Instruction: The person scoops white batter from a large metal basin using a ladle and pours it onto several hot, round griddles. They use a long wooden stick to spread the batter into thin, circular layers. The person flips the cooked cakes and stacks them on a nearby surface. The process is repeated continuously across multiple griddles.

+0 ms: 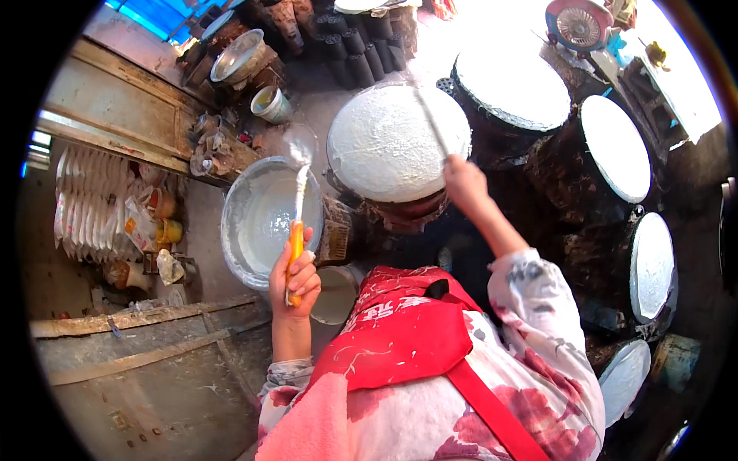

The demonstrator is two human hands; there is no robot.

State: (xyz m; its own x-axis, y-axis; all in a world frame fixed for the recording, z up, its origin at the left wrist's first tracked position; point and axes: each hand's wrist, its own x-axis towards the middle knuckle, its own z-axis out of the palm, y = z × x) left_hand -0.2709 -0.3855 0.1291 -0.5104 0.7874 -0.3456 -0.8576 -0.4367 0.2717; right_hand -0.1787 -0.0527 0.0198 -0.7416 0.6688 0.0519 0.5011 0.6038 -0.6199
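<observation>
My left hand is closed around the handle of an orange-handled ladle, held upright. Thick white batter coats its neck and rounded head. Below the ladle's head is a wide bucket of white batter. My right hand grips a long thin stick, which slants away over the nearest round griddle. Motion blurs the stick's far end, so its shape there cannot be told. A white, uneven layer of batter covers the griddle's top.
More white-topped round griddles curve around my right side on dark stands. Black cylindrical briquettes are stacked beyond the nearest griddle. A small pail and a basin stand far left. Near left is a worn board surface.
</observation>
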